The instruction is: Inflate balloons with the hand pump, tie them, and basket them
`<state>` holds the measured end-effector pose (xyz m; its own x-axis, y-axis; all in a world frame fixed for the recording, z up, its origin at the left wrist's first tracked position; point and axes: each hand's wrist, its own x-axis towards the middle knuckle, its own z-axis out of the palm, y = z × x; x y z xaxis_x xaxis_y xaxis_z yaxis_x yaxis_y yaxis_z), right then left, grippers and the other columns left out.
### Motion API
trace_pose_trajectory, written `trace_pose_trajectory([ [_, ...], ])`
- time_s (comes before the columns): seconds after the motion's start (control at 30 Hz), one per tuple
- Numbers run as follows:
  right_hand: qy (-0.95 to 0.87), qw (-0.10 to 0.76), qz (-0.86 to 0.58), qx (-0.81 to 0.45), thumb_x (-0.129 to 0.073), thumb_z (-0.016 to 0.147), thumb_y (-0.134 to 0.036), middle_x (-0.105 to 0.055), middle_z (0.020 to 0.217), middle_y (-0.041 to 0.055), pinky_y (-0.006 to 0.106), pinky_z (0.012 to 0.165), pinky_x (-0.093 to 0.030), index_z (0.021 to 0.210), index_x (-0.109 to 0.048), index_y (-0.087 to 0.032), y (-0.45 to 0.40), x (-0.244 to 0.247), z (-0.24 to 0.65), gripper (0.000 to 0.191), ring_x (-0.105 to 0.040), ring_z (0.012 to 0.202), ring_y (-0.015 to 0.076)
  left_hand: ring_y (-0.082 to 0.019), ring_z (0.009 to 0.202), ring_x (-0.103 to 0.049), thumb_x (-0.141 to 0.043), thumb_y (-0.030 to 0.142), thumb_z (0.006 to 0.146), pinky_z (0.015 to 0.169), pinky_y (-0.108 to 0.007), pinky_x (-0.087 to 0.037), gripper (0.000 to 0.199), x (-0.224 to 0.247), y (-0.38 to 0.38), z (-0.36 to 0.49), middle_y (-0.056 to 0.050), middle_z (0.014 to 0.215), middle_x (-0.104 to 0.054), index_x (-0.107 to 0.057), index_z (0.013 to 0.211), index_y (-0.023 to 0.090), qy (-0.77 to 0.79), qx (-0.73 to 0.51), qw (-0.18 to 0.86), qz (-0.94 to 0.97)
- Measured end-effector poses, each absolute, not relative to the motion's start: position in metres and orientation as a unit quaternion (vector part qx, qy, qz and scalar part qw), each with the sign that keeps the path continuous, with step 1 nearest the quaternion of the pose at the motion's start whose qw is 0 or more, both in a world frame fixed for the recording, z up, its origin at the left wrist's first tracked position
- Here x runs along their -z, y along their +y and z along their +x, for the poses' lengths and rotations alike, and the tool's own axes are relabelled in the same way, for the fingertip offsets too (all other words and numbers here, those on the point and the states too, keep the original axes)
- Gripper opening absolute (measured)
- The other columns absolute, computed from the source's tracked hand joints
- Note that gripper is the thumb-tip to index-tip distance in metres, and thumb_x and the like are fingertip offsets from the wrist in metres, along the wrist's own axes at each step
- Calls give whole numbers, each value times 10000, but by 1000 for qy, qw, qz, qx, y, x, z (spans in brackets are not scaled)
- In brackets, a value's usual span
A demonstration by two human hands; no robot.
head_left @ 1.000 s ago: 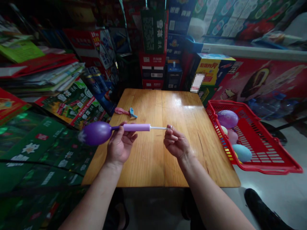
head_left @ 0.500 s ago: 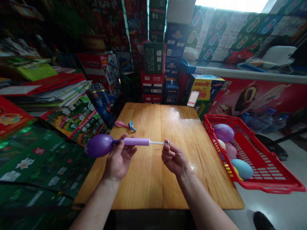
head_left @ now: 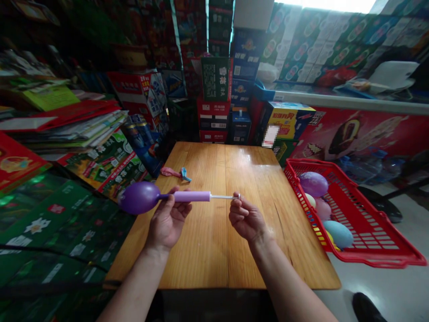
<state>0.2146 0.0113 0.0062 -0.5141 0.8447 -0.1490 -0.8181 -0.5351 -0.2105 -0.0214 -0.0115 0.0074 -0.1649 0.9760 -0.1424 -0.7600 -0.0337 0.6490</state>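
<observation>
A light purple hand pump [head_left: 192, 196] lies level above the wooden table [head_left: 201, 264]. My left hand [head_left: 167, 221] is closed round the pump's left end, where the neck of a dark purple, partly inflated balloon [head_left: 140, 197] sits on the nozzle. The balloon sticks out to the left of my fingers. At the other end, my right hand [head_left: 246, 218] grips the ring handle, and the thin white rod [head_left: 223, 197] shows between handle and barrel. Two limp balloons, a pink one [head_left: 170, 171] and a blue one [head_left: 185, 175], rest near the table's far left.
Right of the table stands a red basket [head_left: 378, 226] holding several inflated balloons. Stacked boxes [head_left: 214, 117] rise behind the far edge. Papers and folders [head_left: 87, 129] are piled at the left, above green cartons [head_left: 63, 219]. A dark shoe [head_left: 367, 307] shows at lower right.
My right hand has moved slightly right with the handle, and a little more of the rod shows. The pump and balloon have shifted slightly in view, still in my left hand's hold.
</observation>
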Motion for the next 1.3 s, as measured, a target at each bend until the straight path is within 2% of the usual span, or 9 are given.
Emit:
trace_pose_trajectory([
  [0.13, -54, 451, -142, -879, -707, 860, -122, -640, 693, -18, 125, 437, -358, 972, -643, -108, 4, 2, 196, 130, -410, 441, 7, -208, 965, -711, -706, 291, 884, 792, -326, -596, 296, 3, -17, -8, -131, 1178, -720, -684, 1172, 226, 305, -663, 661, 174],
  [0.37, -72, 442, -163, -879, -643, 896, -131, -642, 687, -18, 127, 435, -357, 978, -638, -122, 5, -3, 202, 83, -405, 434, 12, -194, 960, -710, -680, 296, 904, 797, -305, -591, 322, 3, -10, -18, -150, 1145, -724, -658, 1209, 196, 309, -671, 653, 164],
  [0.47, -69, 462, -150, -871, -634, 894, -115, -628, 666, -39, 114, 426, -351, 957, -635, -134, 8, -7, 211, 66, -396, 423, 6, -197, 931, -719, -701, 292, 889, 779, -310, -595, 258, 0, -8, -26, -136, 1106, -737, -670, 1128, 200, 306, -703, 618, 177],
  [0.57, -80, 455, -160, -872, -673, 871, -119, -654, 700, -24, 113, 448, -388, 973, -633, -136, 5, -5, 207, 110, -445, 455, 14, -210, 927, -725, -719, 269, 874, 783, -338, -598, 196, 3, -11, -21, -129, 1116, -738, -664, 1054, 212, 301, -697, 623, 189],
  [0.67, -84, 436, -182, -877, -691, 868, -131, -678, 737, -11, 110, 469, -418, 983, -630, -143, 0, 0, 195, 131, -474, 480, 18, -215, 952, -723, -717, 270, 877, 791, -342, -597, 191, 9, -15, -11, -136, 1127, -736, -655, 1049, 213, 303, -672, 651, 178],
  [0.83, -69, 427, -186, -882, -617, 917, -124, -675, 718, -2, 106, 444, -393, 977, -636, -131, 2, -1, 197, 63, -440, 447, 13, -213, 953, -719, -715, 271, 877, 775, -325, -596, 182, 8, -12, -13, -141, 1110, -740, -661, 1033, 195, 311, -674, 647, 171],
  [1.0, -67, 467, -178, -864, -570, 948, -124, -620, 666, -44, 107, 411, -350, 948, -642, -142, 9, -9, 214, 75, -370, 408, 8, -201, 949, -716, -726, 318, 867, 769, -294, -590, 255, -1, -8, -26, -117, 1118, -736, -686, 1097, 213, 317, -705, 605, 191],
  [1.3, -69, 430, -170, -884, -627, 913, -126, -647, 721, -16, 112, 451, -386, 991, -638, -133, -2, 6, 192, 79, -406, 454, 16, -203, 984, -709, -692, 295, 896, 811, -320, -585, 256, 11, -17, -6, -125, 1150, -728, -685, 1142, 224, 311, -665, 648, 201],
])
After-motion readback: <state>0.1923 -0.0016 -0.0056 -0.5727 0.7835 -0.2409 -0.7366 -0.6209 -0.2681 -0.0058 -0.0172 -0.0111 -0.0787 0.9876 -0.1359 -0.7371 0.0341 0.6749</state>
